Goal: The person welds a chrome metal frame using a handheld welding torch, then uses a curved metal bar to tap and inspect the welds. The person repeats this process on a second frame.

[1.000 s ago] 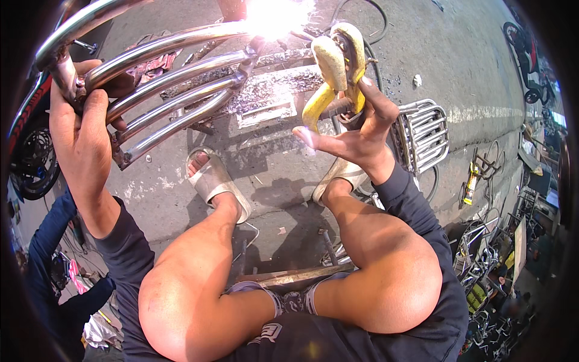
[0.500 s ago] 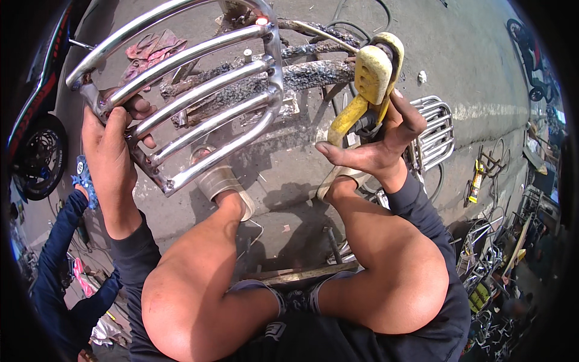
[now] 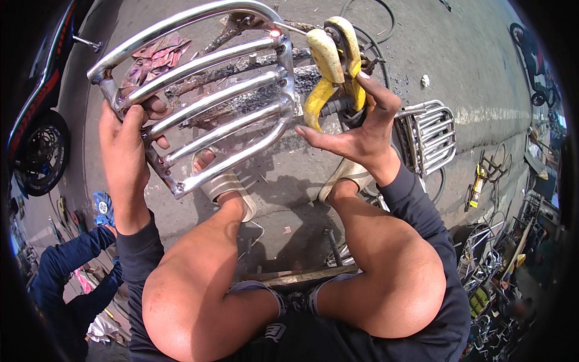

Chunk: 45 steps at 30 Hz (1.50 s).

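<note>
My left hand (image 3: 123,157) is closed around the left end of a shiny tubular metal rack (image 3: 232,163), thumb on top and fingers underneath. The rack tilts across the upper left, with several curved bars between its ends. Near its top right corner a small joint spot (image 3: 275,33) glows orange. My right hand (image 3: 362,142) grips a worn yellow welding electrode holder (image 3: 325,54), its fingers partly hidden behind the handle. From the holder's jaws a thin welding rod (image 3: 292,28) points left toward the glowing corner.
A crusted, rough metal stand (image 3: 226,75) lies below the rack, beside a pink rag (image 3: 158,57). Another barred rack (image 3: 434,136) rests on the ground at right. Cables (image 3: 389,30) run behind the holder. Motorcycle wheel (image 3: 42,154) and another person's dark blue-clothed limbs (image 3: 66,265) at left; metal parts (image 3: 482,241) at right.
The rack has shifted right and slightly down with my left hand. My right hand has moved the electrode holder left and a little upward, closer to the rack. The other person's limbs have shifted.
</note>
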### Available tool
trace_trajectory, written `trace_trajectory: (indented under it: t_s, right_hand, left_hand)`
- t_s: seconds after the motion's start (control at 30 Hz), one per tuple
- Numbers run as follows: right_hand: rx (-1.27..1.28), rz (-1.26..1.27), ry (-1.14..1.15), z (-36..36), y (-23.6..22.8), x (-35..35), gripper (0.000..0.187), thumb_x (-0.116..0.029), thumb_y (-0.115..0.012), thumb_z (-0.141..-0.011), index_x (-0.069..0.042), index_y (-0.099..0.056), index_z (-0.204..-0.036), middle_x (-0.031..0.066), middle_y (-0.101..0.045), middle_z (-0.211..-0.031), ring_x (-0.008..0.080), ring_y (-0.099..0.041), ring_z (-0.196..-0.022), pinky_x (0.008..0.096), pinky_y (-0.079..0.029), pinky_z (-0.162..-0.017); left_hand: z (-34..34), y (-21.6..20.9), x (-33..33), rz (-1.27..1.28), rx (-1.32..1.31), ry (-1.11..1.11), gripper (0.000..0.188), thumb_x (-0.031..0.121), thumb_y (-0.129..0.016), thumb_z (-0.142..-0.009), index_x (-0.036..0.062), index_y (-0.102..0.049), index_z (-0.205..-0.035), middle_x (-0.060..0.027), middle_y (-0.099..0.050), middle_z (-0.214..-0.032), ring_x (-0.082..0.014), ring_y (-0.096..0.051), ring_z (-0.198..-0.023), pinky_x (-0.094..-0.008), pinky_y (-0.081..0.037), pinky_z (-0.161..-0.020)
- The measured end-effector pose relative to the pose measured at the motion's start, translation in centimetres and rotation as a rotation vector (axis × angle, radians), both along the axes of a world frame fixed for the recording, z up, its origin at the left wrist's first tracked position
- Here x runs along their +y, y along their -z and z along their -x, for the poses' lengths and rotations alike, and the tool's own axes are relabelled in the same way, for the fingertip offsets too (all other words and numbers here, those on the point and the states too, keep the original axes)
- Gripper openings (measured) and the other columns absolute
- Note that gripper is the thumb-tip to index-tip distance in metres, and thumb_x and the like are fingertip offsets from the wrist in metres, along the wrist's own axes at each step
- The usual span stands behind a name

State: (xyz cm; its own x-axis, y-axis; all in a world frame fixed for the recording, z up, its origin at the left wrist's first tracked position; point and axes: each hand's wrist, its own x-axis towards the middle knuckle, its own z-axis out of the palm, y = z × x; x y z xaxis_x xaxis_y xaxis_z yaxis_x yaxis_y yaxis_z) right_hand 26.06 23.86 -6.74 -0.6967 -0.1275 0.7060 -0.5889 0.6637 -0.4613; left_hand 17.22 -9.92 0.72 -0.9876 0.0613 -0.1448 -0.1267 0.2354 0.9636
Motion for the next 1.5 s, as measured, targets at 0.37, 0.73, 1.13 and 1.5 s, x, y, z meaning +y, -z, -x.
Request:
trace_trajectory:
  t_s: [0.37, 0.73, 1.13, 1.5]
  right_hand:
    - [-0.017, 0.039, 0.005, -1.0, -0.6, 0.2, 0.105, -0.027, -0.102, -0.061, -0.005, -0.035, -0.139, 0.0182, -0.062, -0.111, 0.0274, -0.068, -0.092, 0.0367, -0.055, -0.075]
    - [-0.044, 0.01, -0.002, -1.2, -0.5, 0.5, 0.106, -0.029, -0.102, -0.063, -0.004, -0.034, -0.14, 0.0183, -0.063, -0.11, 0.0296, -0.068, -0.092, 0.0381, -0.057, -0.078]
    - [-0.049, 0.004, 0.008, -1.3, -0.2, 0.3, 0.106, -0.029, -0.101, -0.064, -0.002, -0.033, -0.14, 0.0179, -0.06, -0.117, 0.031, -0.069, -0.095, 0.0392, -0.06, -0.083]
    - [-0.055, 0.059, -0.031, -1.3, 1.0, 0.7, 0.115, -0.038, -0.101, -0.062, -0.002, -0.029, -0.144, 0.0153, -0.047, -0.129, 0.0278, -0.062, -0.114, 0.0374, -0.055, -0.094]
  left_hand:
    - [-0.1, 0.4, 0.3, -0.005, -0.001, -0.021, 0.029, 0.01, -0.047, -0.102, -0.0034, -0.052, -0.127, -0.0161, -0.069, -0.099, -0.0174, -0.069, -0.077, -0.0266, -0.058, -0.054]
    - [0.1, 0.2, 0.5, 0.01, 0.016, -0.008, 0.026, 0.007, -0.046, -0.101, -0.0028, -0.053, -0.125, -0.0152, -0.069, -0.097, -0.0177, -0.069, -0.076, -0.0272, -0.058, -0.053]
    - [0.0, 0.1, 0.7, 0.017, 0.008, -0.011, 0.026, 0.007, -0.046, -0.102, -0.0027, -0.053, -0.124, -0.0155, -0.069, -0.096, -0.0179, -0.069, -0.075, -0.0274, -0.058, -0.052]
    - [0.1, 0.2, 0.5, 0.037, -0.012, -0.005, 0.031, 0.011, -0.046, -0.103, -0.0035, -0.054, -0.129, -0.0147, -0.068, -0.1, -0.0157, -0.067, -0.079, -0.0261, -0.057, -0.055]
